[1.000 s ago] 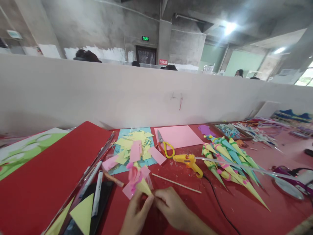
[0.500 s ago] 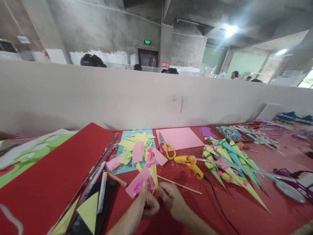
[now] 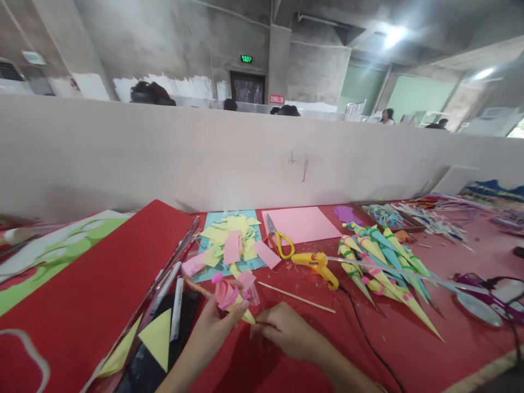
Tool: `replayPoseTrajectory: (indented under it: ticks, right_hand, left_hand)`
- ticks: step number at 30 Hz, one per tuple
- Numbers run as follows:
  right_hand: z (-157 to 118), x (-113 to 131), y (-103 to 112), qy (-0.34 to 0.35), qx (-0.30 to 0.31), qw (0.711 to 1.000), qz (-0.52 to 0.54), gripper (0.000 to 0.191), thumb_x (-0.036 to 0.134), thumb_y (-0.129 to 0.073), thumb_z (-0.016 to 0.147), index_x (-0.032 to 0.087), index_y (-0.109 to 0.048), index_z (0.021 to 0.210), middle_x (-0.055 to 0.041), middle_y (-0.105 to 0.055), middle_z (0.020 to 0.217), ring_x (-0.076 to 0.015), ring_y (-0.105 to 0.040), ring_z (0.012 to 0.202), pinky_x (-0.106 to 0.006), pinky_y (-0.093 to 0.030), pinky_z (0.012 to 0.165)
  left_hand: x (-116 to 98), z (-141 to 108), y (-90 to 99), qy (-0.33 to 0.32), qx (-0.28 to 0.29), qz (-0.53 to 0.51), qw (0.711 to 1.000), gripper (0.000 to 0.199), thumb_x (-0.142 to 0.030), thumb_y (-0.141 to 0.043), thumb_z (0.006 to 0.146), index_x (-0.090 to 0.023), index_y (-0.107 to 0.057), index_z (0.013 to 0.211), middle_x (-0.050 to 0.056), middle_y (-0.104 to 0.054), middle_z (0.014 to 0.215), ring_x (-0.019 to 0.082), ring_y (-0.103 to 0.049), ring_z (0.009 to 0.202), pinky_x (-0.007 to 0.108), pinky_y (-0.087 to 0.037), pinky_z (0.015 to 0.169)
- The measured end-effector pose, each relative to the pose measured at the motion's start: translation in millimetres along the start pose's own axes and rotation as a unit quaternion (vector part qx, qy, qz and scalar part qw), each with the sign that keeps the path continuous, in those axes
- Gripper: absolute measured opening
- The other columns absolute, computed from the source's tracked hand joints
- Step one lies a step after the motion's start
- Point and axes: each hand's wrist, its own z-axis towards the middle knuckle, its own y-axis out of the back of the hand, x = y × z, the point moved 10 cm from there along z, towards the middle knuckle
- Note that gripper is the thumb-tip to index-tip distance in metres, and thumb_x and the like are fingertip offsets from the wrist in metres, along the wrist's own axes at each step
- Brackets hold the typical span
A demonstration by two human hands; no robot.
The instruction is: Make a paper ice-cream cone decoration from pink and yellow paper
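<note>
Between my hands is a small paper cone [image 3: 227,296], yellow at its pointed end and pink and ruffled at the wide end, with a pink pom-pom on top. My left hand [image 3: 213,326] is closed around the wide part, the thumb lying along its side. At the pointed tip, the fingers of my right hand [image 3: 284,329] are pinched together. The cone lies tilted, its tip toward my right hand. Behind it are a pink paper piece [image 3: 246,279] and a clear plastic bit, partly covered. A thin wooden stick [image 3: 297,297] lies just beyond my right hand.
Yellow-handled scissors [image 3: 282,243], a yellow glue gun [image 3: 317,267] with its cord, and a pile of finished paper cones [image 3: 385,267] lie to the right. Paper scraps [image 3: 231,234] cover a blue sheet. Markers [image 3: 177,308] and a red board [image 3: 102,262] are at left; a white partition [image 3: 229,158] stands behind.
The cone has tipped from upright to leaning left and moved slightly left. My left hand has shifted from near its tip up around the wide pink end; my right hand stays at the tip.
</note>
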Motion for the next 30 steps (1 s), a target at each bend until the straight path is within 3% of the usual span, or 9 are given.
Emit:
replayPoseTrajectory:
  ticks: [5, 8, 10, 13, 16, 19, 25, 30]
  right_hand:
    - [-6.6, 13.3, 15.5, 0.009, -0.053, 0.990, -0.132, 0.019, 0.020, -0.045, 0.083, 0.016, -0.062, 0.077, -0.0028, -0.065, 0.070, -0.0142, -0.058, 0.065, -0.020, -0.037, 0.060]
    - [-13.6, 16.6, 22.5, 0.000, -0.075, 0.986, -0.147, 0.016, 0.024, -0.047, 0.083, 0.017, -0.061, 0.082, -0.0033, -0.066, 0.076, -0.0148, -0.059, 0.069, -0.020, -0.036, 0.061]
    - [-19.6, 14.2, 26.7, -0.016, -0.083, 0.988, -0.129, 0.019, 0.024, -0.046, 0.085, 0.016, -0.062, 0.078, -0.0028, -0.066, 0.073, -0.0139, -0.059, 0.067, -0.019, -0.036, 0.061]
    - [-32.4, 7.5, 35.8, -0.035, -0.092, 0.992, -0.081, 0.023, 0.026, -0.046, 0.085, 0.016, -0.063, 0.074, -0.0016, -0.065, 0.069, -0.0130, -0.058, 0.064, -0.019, -0.037, 0.060]
    - [-50.7, -6.2, 46.5, -0.068, -0.078, 0.995, 0.004, 0.027, 0.032, -0.049, 0.084, 0.015, -0.064, 0.069, -0.0006, -0.063, 0.061, -0.0123, -0.058, 0.057, -0.019, -0.039, 0.055]
    - [-78.5, -25.7, 67.6, -0.118, -0.085, 0.988, 0.044, 0.031, 0.036, -0.051, 0.081, 0.014, -0.063, 0.062, -0.0017, -0.064, 0.059, -0.0120, -0.058, 0.053, -0.020, -0.041, 0.053]
    - [-164.0, -79.3, 115.2, -0.273, -0.118, 0.952, 0.078, 0.026, 0.036, -0.055, 0.076, 0.014, -0.064, 0.066, -0.0029, -0.065, 0.055, -0.0132, -0.060, 0.050, -0.021, -0.043, 0.050]
    - [-218.9, -104.4, 151.2, -0.314, -0.156, 0.936, 0.044, 0.032, 0.042, -0.052, 0.076, 0.016, -0.062, 0.062, -0.0061, -0.067, 0.060, -0.0161, -0.062, 0.054, -0.024, -0.045, 0.055]
  left_hand:
    - [-9.4, -0.9, -2.0, 0.000, -0.006, -0.003, 1.000, 0.028, -0.038, -0.071, 0.050, -0.017, -0.055, 0.058, -0.006, -0.050, 0.044, 0.010, -0.043, 0.042, 0.021, -0.037, 0.043]
    - [-6.0, -1.8, -6.4, 0.013, 0.000, -0.009, 1.000, 0.029, -0.036, -0.072, 0.047, -0.017, -0.055, 0.061, -0.005, -0.053, 0.047, 0.011, -0.046, 0.045, 0.022, -0.041, 0.046]
    - [-0.5, -3.0, -14.1, 0.025, 0.032, -0.024, 0.999, 0.034, -0.035, -0.072, 0.047, -0.017, -0.057, 0.072, -0.003, -0.059, 0.057, 0.013, -0.052, 0.053, 0.023, -0.044, 0.052]
    - [8.8, -6.6, -31.0, 0.033, 0.125, -0.038, 0.991, 0.040, -0.035, -0.072, 0.052, -0.019, -0.057, 0.086, 0.001, -0.063, 0.075, 0.017, -0.057, 0.070, 0.025, -0.047, 0.061]
    - [16.9, -8.6, -35.8, 0.029, 0.180, -0.040, 0.982, 0.041, -0.036, -0.071, 0.056, -0.021, -0.056, 0.092, 0.001, -0.061, 0.080, 0.015, -0.056, 0.069, 0.026, -0.046, 0.064]
    - [21.9, -6.9, -30.8, 0.022, 0.191, -0.026, 0.981, 0.045, -0.039, -0.071, 0.059, -0.023, -0.055, 0.098, 0.002, -0.057, 0.091, 0.013, -0.053, 0.067, 0.027, -0.045, 0.066]
    - [38.6, -5.1, -21.3, 0.046, 0.204, 0.001, 0.978, 0.043, -0.049, -0.069, 0.059, -0.023, -0.058, 0.091, -0.001, -0.056, 0.078, 0.015, -0.052, 0.063, 0.028, -0.043, 0.065]
    - [52.7, -3.1, -14.9, 0.063, 0.189, 0.021, 0.980, 0.044, -0.055, -0.069, 0.055, -0.022, -0.061, 0.083, -0.001, -0.058, 0.071, 0.015, -0.051, 0.064, 0.027, -0.041, 0.065]
